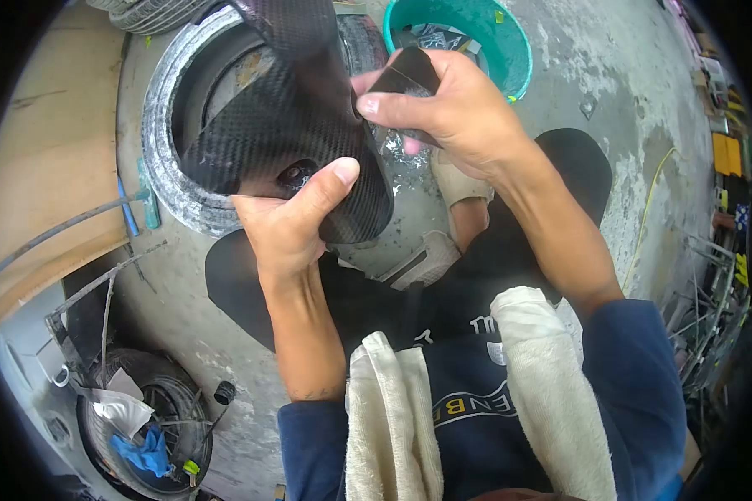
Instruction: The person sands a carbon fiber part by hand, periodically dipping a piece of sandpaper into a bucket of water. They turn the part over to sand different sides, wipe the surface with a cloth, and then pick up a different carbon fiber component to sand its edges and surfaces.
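Concrete floor (610,75) lies below you. Your left hand (288,230) pinches the carbon-fibre panel's (288,125) lower edge, its length running up-left; your right hand (451,104), fingers clamped on a dark sanding pad (405,73), sits at its right edge.

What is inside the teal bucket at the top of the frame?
The teal bucket holds dark and pale scraps near its far wall, too small to identify. The right hand and its black sheet cover the near part.

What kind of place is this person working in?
Probably a vehicle repair workshop: tyres lie on a stained concrete floor, and both hands hold a carbon-fibre panel near a teal bucket.
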`<action>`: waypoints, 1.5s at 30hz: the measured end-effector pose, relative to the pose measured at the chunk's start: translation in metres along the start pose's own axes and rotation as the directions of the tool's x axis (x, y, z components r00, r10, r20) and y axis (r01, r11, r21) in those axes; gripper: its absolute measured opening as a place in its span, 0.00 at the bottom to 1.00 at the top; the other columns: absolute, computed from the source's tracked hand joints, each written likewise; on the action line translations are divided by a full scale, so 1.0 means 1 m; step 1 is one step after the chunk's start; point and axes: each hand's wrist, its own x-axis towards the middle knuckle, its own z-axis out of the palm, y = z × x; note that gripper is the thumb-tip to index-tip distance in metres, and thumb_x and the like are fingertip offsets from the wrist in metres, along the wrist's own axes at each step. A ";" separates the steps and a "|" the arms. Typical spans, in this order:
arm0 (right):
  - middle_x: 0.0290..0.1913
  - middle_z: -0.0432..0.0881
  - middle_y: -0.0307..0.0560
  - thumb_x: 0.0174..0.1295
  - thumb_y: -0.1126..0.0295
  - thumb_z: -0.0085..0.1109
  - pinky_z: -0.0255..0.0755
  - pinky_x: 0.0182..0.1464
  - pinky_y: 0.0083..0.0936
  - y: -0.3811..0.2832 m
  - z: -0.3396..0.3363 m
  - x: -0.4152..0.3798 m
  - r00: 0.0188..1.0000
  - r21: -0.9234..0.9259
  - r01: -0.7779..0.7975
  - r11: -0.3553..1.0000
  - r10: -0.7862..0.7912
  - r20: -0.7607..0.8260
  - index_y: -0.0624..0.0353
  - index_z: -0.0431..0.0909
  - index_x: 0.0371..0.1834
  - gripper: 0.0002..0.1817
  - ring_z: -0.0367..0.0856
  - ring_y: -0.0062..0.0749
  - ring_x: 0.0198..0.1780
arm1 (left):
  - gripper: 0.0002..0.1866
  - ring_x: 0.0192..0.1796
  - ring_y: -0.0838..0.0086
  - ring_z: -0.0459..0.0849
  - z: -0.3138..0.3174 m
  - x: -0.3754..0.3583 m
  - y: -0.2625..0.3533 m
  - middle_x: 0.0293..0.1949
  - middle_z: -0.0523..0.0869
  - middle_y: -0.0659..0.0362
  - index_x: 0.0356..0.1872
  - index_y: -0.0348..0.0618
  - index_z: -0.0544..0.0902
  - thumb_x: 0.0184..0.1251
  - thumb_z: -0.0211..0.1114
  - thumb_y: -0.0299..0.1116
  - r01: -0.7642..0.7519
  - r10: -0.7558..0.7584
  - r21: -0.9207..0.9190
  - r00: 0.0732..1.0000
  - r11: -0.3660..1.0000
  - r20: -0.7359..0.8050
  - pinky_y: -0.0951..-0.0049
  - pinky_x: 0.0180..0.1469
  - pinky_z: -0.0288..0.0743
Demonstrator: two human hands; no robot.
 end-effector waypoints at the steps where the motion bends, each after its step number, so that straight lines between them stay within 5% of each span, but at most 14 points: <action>1: 0.28 0.83 0.39 0.57 0.69 0.69 0.71 0.26 0.15 0.001 -0.001 -0.001 1.000 -0.055 -0.001 0.998 0.000 -0.011 0.65 0.83 0.41 0.13 0.77 0.16 0.23 | 0.30 0.53 0.64 0.83 0.001 -0.002 -0.001 0.52 0.83 0.50 0.58 0.28 0.76 0.49 0.70 0.18 -0.013 0.013 0.016 1.000 1.000 0.020 0.66 0.59 0.76; 5: 0.30 0.84 0.40 0.57 0.68 0.70 0.73 0.28 0.15 0.012 0.009 -0.001 0.969 -0.266 0.189 0.945 -0.223 -0.105 0.63 0.83 0.44 0.14 0.79 0.17 0.24 | 0.30 0.54 0.64 0.83 -0.002 -0.003 -0.003 0.52 0.83 0.50 0.58 0.28 0.75 0.49 0.70 0.19 0.016 -0.015 0.020 0.999 1.000 -0.044 0.66 0.60 0.76; 11: 0.31 0.85 0.42 0.56 0.69 0.71 0.74 0.28 0.16 0.008 0.003 -0.006 1.000 -0.075 -0.008 0.997 0.007 -0.003 0.64 0.83 0.44 0.15 0.80 0.17 0.25 | 0.30 0.53 0.65 0.83 0.000 -0.008 -0.004 0.53 0.83 0.50 0.58 0.29 0.76 0.49 0.72 0.20 0.029 -0.029 -0.002 1.000 1.000 -0.011 0.68 0.60 0.75; 13: 0.33 0.86 0.42 0.57 0.70 0.70 0.73 0.27 0.16 0.019 0.015 -0.002 0.925 -0.259 0.311 0.914 -0.353 -0.137 0.63 0.83 0.44 0.14 0.80 0.17 0.27 | 0.29 0.53 0.65 0.83 -0.003 -0.008 -0.004 0.52 0.84 0.50 0.57 0.28 0.77 0.50 0.72 0.20 0.044 -0.042 0.058 0.998 0.997 -0.040 0.68 0.60 0.75; 17: 0.30 0.85 0.44 0.55 0.71 0.70 0.74 0.29 0.17 0.009 -0.008 -0.009 0.981 0.261 -0.182 0.948 0.158 0.111 0.64 0.83 0.43 0.14 0.81 0.18 0.31 | 0.28 0.52 0.66 0.83 -0.005 -0.008 0.001 0.50 0.84 0.50 0.56 0.28 0.78 0.50 0.73 0.20 -0.003 -0.001 0.104 0.999 0.995 0.039 0.68 0.59 0.75; 21: 0.38 0.84 0.41 0.57 0.71 0.70 0.71 0.26 0.14 0.006 0.011 -0.012 0.989 -0.211 0.088 0.973 -0.110 -0.097 0.65 0.80 0.45 0.15 0.79 0.16 0.31 | 0.32 0.53 0.61 0.83 -0.003 -0.015 -0.001 0.54 0.82 0.49 0.60 0.30 0.74 0.48 0.70 0.21 0.038 -0.033 0.157 0.999 0.987 -0.034 0.63 0.61 0.75; 23: 0.35 0.84 0.40 0.57 0.71 0.70 0.71 0.25 0.14 0.013 0.008 -0.012 0.974 -0.180 0.180 0.967 -0.201 -0.104 0.64 0.80 0.48 0.17 0.79 0.16 0.29 | 0.32 0.53 0.61 0.84 -0.005 -0.014 -0.002 0.54 0.82 0.49 0.60 0.30 0.74 0.48 0.70 0.20 0.053 -0.045 0.162 0.998 0.985 -0.051 0.63 0.61 0.75; 27: 0.36 0.85 0.40 0.58 0.71 0.69 0.73 0.28 0.14 0.003 -0.005 -0.014 0.973 0.261 -0.194 0.946 0.152 0.174 0.64 0.81 0.45 0.13 0.80 0.14 0.32 | 0.30 0.54 0.65 0.83 0.001 -0.013 0.000 0.52 0.84 0.50 0.57 0.29 0.77 0.48 0.72 0.18 0.055 -0.056 -0.050 0.998 0.997 -0.015 0.67 0.60 0.75; 31: 0.29 0.84 0.41 0.53 0.71 0.71 0.72 0.27 0.21 0.015 0.013 -0.003 0.781 -0.373 0.549 0.748 -0.618 -0.091 0.62 0.82 0.38 0.11 0.79 0.21 0.25 | 0.28 0.53 0.66 0.83 -0.007 -0.017 -0.003 0.51 0.84 0.51 0.56 0.28 0.78 0.48 0.72 0.18 0.076 -0.072 0.074 0.995 0.994 -0.066 0.67 0.58 0.75; 34: 0.28 0.83 0.40 0.53 0.71 0.71 0.72 0.27 0.19 0.008 -0.001 -0.015 0.988 0.208 -0.152 0.966 0.144 0.054 0.63 0.82 0.39 0.12 0.75 0.20 0.20 | 0.26 0.52 0.67 0.83 -0.009 -0.017 0.002 0.49 0.85 0.51 0.53 0.28 0.80 0.48 0.73 0.18 0.044 -0.045 0.178 0.999 0.983 0.002 0.68 0.58 0.75; 39: 0.31 0.84 0.44 0.53 0.72 0.71 0.73 0.28 0.19 0.019 0.009 -0.012 0.997 -0.118 0.014 0.993 -0.023 -0.073 0.63 0.82 0.40 0.13 0.79 0.20 0.25 | 0.25 0.51 0.66 0.83 -0.010 -0.024 -0.005 0.48 0.85 0.51 0.53 0.28 0.80 0.49 0.73 0.20 0.107 -0.099 0.182 0.994 0.977 -0.052 0.69 0.56 0.76; 40: 0.32 0.85 0.44 0.54 0.72 0.71 0.74 0.28 0.20 0.030 0.015 -0.004 0.892 -0.270 0.386 0.882 -0.431 -0.134 0.64 0.82 0.41 0.13 0.80 0.20 0.25 | 0.28 0.51 0.65 0.83 -0.010 -0.022 -0.005 0.50 0.84 0.50 0.55 0.28 0.78 0.49 0.72 0.20 0.123 -0.118 0.085 0.991 0.989 -0.069 0.68 0.56 0.77; 43: 0.33 0.85 0.44 0.58 0.71 0.69 0.75 0.28 0.21 0.026 0.013 -0.004 0.785 -0.220 0.556 0.802 -0.593 -0.178 0.64 0.82 0.43 0.12 0.79 0.20 0.23 | 0.35 0.53 0.59 0.83 -0.005 -0.017 0.000 0.54 0.80 0.46 0.62 0.28 0.70 0.48 0.69 0.21 0.162 -0.165 -0.054 0.984 0.985 -0.068 0.62 0.57 0.79; 45: 0.34 0.85 0.44 0.59 0.70 0.69 0.75 0.28 0.19 0.004 0.004 -0.014 0.989 0.158 0.144 0.977 -0.146 -0.002 0.64 0.82 0.42 0.12 0.80 0.19 0.24 | 0.37 0.56 0.52 0.82 -0.001 -0.017 0.002 0.56 0.78 0.41 0.64 0.26 0.67 0.49 0.66 0.28 0.132 -0.136 -0.137 0.991 0.982 -0.021 0.54 0.61 0.77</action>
